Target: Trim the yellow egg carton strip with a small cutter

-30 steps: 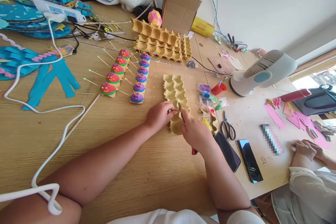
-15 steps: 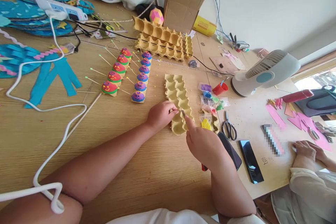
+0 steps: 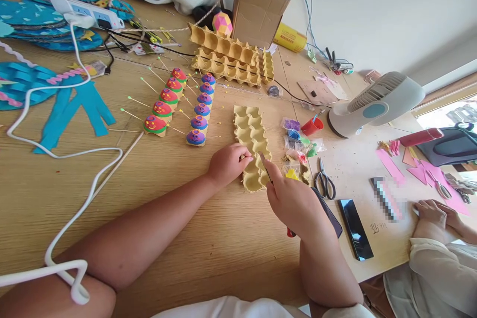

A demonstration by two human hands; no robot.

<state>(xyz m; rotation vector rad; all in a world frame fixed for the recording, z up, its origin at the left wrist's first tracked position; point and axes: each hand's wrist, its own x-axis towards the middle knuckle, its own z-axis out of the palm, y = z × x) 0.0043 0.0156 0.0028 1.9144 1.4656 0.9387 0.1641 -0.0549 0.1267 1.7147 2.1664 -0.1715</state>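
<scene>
A yellowish egg carton lies on the wooden table in front of me, cups facing up. My left hand is closed on its left edge, thumb and fingers pinching the rim. In my right hand is a knife, its thin blade pointing at the middle of the carton and a red end showing below the palm. Most of the handle is hidden by the fingers. To the left stand two rows of painted carton cups, one red and green, the other blue and purple, with pins stuck in them.
More egg cartons lie at the back. Right of the carton are bags of coloured clay, a red cup, scissors, phones and a white fan. Another person's hands rest at far right. A white cable runs at left.
My right hand has moved slightly right and back, drawing the knife blade a little away from my left fingers. My left hand and the carton have stayed put.
</scene>
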